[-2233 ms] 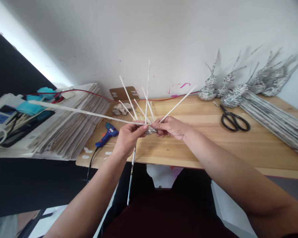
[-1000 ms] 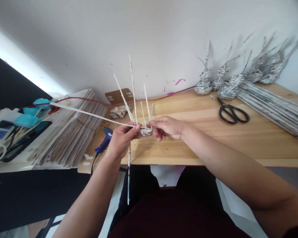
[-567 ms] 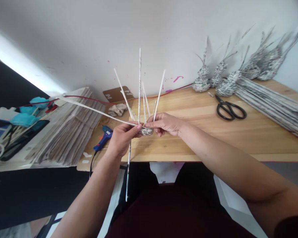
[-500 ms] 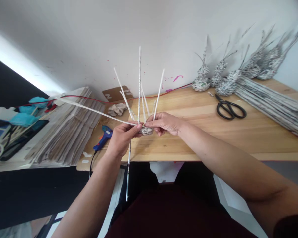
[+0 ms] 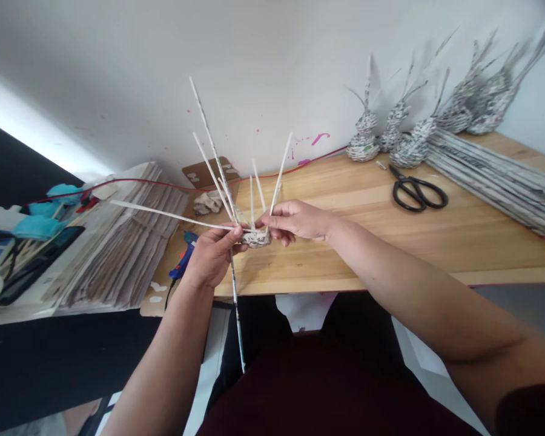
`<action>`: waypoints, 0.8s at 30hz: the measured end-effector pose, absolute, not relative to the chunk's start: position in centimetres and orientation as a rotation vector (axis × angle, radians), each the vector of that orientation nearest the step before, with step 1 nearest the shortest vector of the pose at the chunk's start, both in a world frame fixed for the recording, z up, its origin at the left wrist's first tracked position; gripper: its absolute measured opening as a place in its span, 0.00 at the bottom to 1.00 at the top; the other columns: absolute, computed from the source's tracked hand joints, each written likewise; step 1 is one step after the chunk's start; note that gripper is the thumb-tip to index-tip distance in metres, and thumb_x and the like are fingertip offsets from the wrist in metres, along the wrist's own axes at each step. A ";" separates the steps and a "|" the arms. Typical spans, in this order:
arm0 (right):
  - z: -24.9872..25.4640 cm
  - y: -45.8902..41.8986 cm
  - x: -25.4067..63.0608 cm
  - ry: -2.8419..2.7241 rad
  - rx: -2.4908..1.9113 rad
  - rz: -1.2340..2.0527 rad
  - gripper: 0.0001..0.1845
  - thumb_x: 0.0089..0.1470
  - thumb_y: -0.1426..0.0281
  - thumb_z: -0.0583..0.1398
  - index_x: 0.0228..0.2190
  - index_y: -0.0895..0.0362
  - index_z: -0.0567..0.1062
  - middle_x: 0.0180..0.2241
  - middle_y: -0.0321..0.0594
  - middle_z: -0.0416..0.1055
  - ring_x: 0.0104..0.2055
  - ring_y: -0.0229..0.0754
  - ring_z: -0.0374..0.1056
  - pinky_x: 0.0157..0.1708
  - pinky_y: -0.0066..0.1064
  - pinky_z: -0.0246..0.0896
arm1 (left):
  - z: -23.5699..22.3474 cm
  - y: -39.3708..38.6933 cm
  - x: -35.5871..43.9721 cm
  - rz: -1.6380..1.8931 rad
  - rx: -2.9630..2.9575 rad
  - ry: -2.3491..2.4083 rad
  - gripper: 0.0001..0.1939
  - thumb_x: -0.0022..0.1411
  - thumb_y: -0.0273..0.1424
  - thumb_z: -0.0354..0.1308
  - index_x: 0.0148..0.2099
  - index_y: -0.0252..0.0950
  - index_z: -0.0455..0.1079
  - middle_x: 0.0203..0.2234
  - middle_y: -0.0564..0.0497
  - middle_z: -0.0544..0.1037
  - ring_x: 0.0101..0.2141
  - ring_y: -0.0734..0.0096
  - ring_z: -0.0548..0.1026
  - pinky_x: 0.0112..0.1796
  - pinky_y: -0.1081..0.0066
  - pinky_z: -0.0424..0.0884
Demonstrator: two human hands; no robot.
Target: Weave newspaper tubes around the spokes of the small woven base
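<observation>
A small round woven paper base (image 5: 257, 239) is held between my two hands above the front of the table. Several white rolled-paper sticks (image 5: 208, 160) rise from it and fan outward. My left hand (image 5: 215, 251) pinches the base's left rim with thumb and fingers. One long paper strip (image 5: 163, 212) runs out leftward from that pinch, and a printed paper stick (image 5: 236, 303) hangs below it. At the right rim, my right hand (image 5: 295, 221) has its fingers closed around the foot of an upright stick. The fingertips of both hands partly cover the weave.
Black scissors (image 5: 420, 192) lie on the wooden table (image 5: 345, 242) to the right. Behind them stand several woven paper gourd shapes (image 5: 363, 138), beside a bundle of paper sticks (image 5: 495, 181). On the left are a blue glue gun (image 5: 181, 257) and stacked paper (image 5: 118, 248).
Both hands and the base have shifted slightly left in view. The uprights have swung, with the tallest now leaning left, and the right hand is closed at the right-hand stick.
</observation>
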State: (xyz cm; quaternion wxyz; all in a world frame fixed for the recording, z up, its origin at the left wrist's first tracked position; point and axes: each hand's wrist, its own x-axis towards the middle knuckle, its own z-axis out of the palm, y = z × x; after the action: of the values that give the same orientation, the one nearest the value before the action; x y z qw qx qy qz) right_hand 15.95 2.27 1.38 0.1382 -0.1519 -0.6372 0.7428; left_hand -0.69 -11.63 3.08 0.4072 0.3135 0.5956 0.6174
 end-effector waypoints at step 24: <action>1.3 1.6 15.7 -2.002 -0.643 1.175 0.18 0.55 0.55 0.66 0.27 0.58 0.77 0.18 0.34 0.68 0.20 0.33 0.63 0.21 0.25 0.55 | 2.4 -11.1 0.0 1.625 0.895 1.623 0.19 0.42 0.38 0.77 0.34 0.32 0.79 0.31 0.47 0.83 0.29 0.71 0.79 0.30 0.73 0.76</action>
State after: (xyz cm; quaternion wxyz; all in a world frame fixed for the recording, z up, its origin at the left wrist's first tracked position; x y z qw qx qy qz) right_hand 15.69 1.62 1.32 0.3583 -0.2491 -0.7760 0.4554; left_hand 0.04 -11.08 2.36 0.3321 0.3425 0.6211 0.6218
